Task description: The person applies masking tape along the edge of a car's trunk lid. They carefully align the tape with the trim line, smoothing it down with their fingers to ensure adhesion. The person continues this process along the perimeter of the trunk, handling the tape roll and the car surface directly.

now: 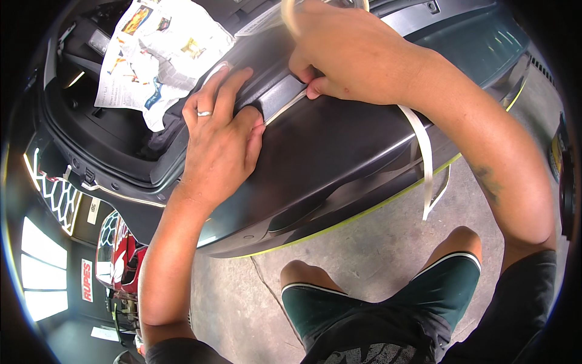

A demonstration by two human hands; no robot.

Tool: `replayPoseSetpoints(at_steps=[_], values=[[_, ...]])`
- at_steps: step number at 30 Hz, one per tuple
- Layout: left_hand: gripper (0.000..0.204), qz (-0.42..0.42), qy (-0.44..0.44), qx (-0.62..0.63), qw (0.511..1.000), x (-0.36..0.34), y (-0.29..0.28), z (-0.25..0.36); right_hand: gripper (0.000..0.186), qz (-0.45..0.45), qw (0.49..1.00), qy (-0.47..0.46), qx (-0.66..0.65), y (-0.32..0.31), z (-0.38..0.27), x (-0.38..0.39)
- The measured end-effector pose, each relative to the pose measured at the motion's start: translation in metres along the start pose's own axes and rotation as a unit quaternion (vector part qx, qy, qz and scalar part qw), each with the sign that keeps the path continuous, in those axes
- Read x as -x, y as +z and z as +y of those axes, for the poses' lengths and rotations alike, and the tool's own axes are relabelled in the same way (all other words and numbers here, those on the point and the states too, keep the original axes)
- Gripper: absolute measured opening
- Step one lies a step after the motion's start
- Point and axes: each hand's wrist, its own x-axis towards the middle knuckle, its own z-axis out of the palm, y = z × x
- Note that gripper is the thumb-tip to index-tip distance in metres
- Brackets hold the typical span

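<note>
A narrow strip of pale masking tape (pixel 285 109) runs along the upper edge of a dark car bumper (pixel 327 145), stretched between my two hands. My left hand (pixel 221 127), with a ring on one finger, pinches the strip's near end between thumb and bent index finger. Its other fingers lie stretched out on the bumper's top. Farther right, my right hand (pixel 357 60) is closed on the strip, thumb low against the bumper edge. A tape roll (pixel 290 17), partly cut off and blurred, sits at that hand's far side. Below my right wrist hangs a loose pale strip (pixel 421 151).
Crumpled newspaper (pixel 160 57) lies over the opening of the car's trunk (pixel 79 109) at upper left. A yellow-green line (pixel 303 239) follows the bumper's lower edge. Concrete floor (pixel 236 303) shows around my legs. A red vehicle (pixel 124 255) stands at far left.
</note>
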Motion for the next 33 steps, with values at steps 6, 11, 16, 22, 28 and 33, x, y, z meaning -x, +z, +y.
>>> replayPoseSetpoints(at_steps=[6, 11, 16, 22, 28, 33], values=[[0.009, 0.004, -0.014, -0.001, 1.000, 0.008, 0.006, -0.001, 0.022, -0.028, 0.998, -0.009, -0.064, -0.011, 0.009, -0.001], [0.006, 0.136, -0.099, -0.012, 0.986, 0.056, -0.020, -0.021, 0.016, 0.045, 0.996, -0.069, -0.028, 0.009, 0.001, -0.001], [0.010, 0.270, -0.291, 0.109, 0.912, 0.162, -0.038, -0.061, 0.014, -0.014, 0.991, -0.135, 0.003, 0.001, 0.003, -0.008], [0.007, 0.193, -0.429, 0.232, 0.852, 0.265, -0.016, -0.069, 0.015, -0.069, 0.988, -0.137, 0.019, -0.006, 0.016, -0.013], [0.012, 0.200, -0.356, 0.171, 0.897, 0.252, -0.011, -0.063, 0.033, -0.093, 0.982, -0.157, 0.047, -0.027, 0.023, -0.017], [0.017, 0.296, -0.284, 0.089, 0.908, 0.278, -0.006, -0.052, 0.018, -0.019, 0.996, -0.080, 0.029, -0.045, 0.040, 0.000]])
